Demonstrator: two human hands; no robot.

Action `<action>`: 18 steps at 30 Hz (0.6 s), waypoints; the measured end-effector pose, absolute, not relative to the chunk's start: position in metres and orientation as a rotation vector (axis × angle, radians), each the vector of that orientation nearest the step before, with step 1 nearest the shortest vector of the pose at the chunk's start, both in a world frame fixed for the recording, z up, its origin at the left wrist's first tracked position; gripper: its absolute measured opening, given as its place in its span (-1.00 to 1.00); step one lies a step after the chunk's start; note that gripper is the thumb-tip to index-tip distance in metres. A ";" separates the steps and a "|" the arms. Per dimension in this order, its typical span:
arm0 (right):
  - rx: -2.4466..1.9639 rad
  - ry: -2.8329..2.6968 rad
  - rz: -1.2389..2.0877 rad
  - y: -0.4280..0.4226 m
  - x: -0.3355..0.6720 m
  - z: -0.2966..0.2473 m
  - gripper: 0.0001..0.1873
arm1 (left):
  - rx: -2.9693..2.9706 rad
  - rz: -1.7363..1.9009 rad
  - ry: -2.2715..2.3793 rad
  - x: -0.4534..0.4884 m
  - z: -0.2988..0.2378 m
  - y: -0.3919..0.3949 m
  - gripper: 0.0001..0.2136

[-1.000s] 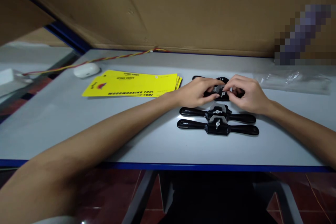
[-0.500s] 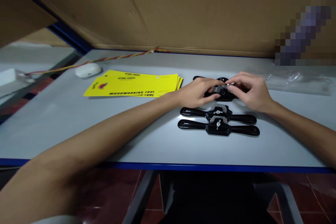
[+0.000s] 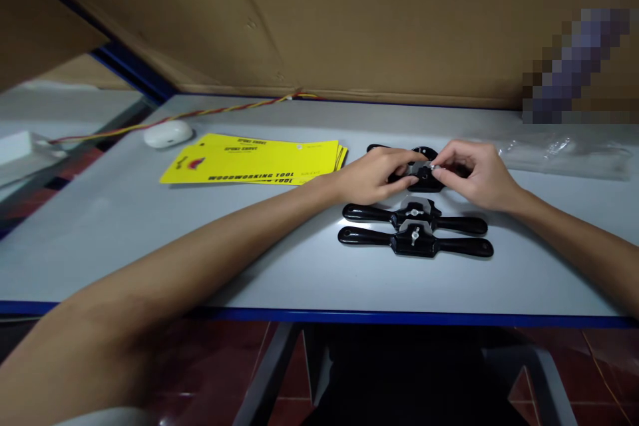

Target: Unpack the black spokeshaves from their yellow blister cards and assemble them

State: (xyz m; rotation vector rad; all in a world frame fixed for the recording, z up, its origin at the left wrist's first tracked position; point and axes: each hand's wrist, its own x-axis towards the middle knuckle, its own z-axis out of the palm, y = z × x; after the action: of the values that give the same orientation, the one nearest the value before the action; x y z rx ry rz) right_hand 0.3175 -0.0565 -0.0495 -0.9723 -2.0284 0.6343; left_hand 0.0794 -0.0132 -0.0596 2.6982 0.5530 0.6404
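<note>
A black spokeshave (image 3: 425, 181) lies on the table under both hands, its handles partly hidden. My left hand (image 3: 372, 176) rests over its left side, with thumb and fingers gripping the body by the blade. A small silver screw (image 3: 433, 166) is pinched between thumb and fingertips of my right hand (image 3: 479, 174), just above the middle of the tool. Its exact shape is mostly covered. Nearer to me lie two more spokeshaves, the rear one (image 3: 367, 213) close behind the front one (image 3: 415, 247), each with a silver blade and a screw on it.
Left of my hands is a stack of yellow printed cards (image 3: 254, 163). Behind it sit a white rounded object (image 3: 168, 134) and a twisted red-yellow cable (image 3: 214, 110). Clear plastic bags (image 3: 564, 156) lie at the right. A cardboard wall (image 3: 349, 26) closes off the table's back.
My right hand has shifted slightly and tilted the small screw down closer to the middle of the spokeshave. The left hand stays in place.
</note>
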 end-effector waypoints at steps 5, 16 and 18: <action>-0.938 -2.152 0.585 -0.055 0.318 -0.048 -0.91 | 2.690 0.628 0.570 0.079 -0.059 -0.013 -0.57; -0.891 -2.216 0.427 -0.054 0.316 -0.053 -0.93 | 2.693 0.638 0.563 0.079 -0.061 -0.012 -0.56; -0.893 -2.211 0.403 -0.055 0.316 -0.052 -0.92 | 2.691 0.638 0.559 0.079 -0.061 -0.012 -0.56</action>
State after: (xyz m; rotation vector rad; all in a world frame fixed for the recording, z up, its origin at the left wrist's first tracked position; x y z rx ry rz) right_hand 0.3155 -0.0552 -0.0525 -0.8927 -2.2111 0.4027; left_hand 0.0792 -0.0123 -0.0608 2.6911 0.5587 0.6377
